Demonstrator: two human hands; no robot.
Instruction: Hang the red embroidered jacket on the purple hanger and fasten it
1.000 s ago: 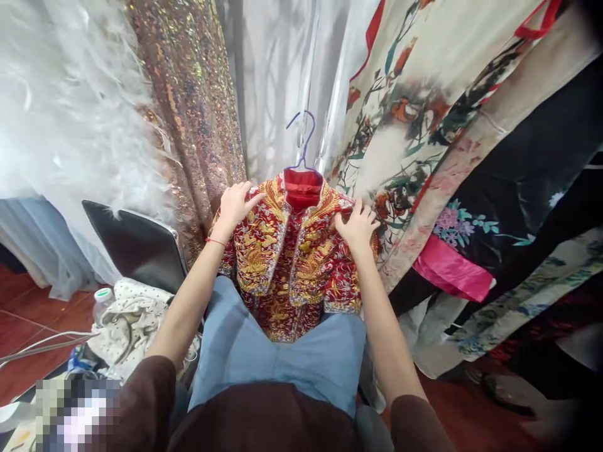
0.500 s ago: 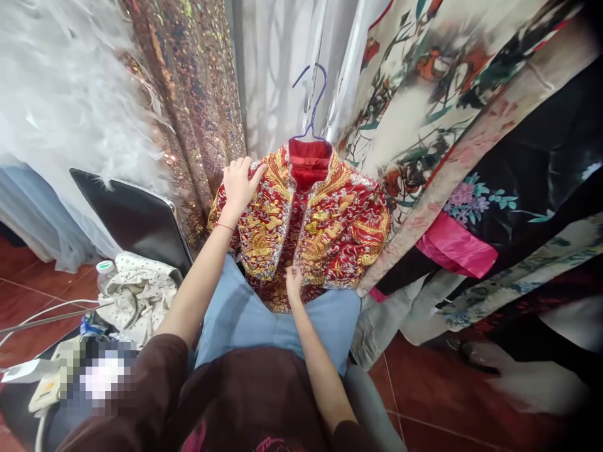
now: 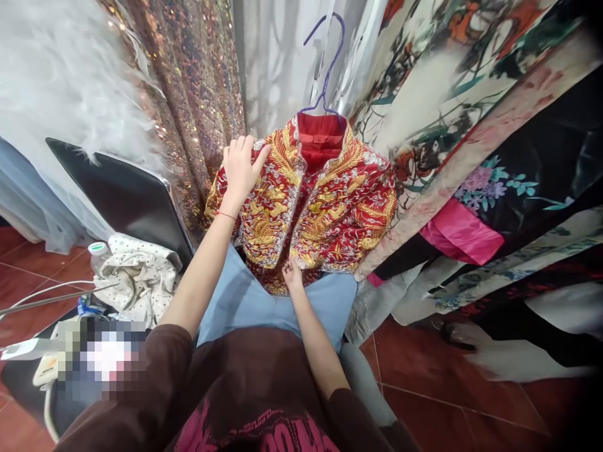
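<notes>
A red jacket (image 3: pixel 330 207) with dense gold and silver embroidery hangs on a purple wire hanger (image 3: pixel 330 69) and rests against my lap. Its front edges stand slightly apart, and the red lining shows inside the raised collar. My left hand (image 3: pixel 242 164) lies over the jacket's shoulder at the left, fingers curled over the top and thumb on the front. Down at the lower front edge, near the hem, my right hand (image 3: pixel 293 274) pinches the jacket with bent fingers. The fingertips there are partly hidden.
A black chair back (image 3: pixel 122 191) stands at the left, by a spotted cloth (image 3: pixel 136 276) and a bottle (image 3: pixel 98 256). Sequined fabric (image 3: pixel 188 94) and white feathers (image 3: pixel 70 81) hang behind. Floral garments (image 3: pixel 424 113) hang at the right, above the red tiled floor (image 3: pixel 424 402).
The jacket's collar and the hanger have moved up and slightly right in view. Both hands stay at the same parts of the jacket. The camera has shifted a little.
</notes>
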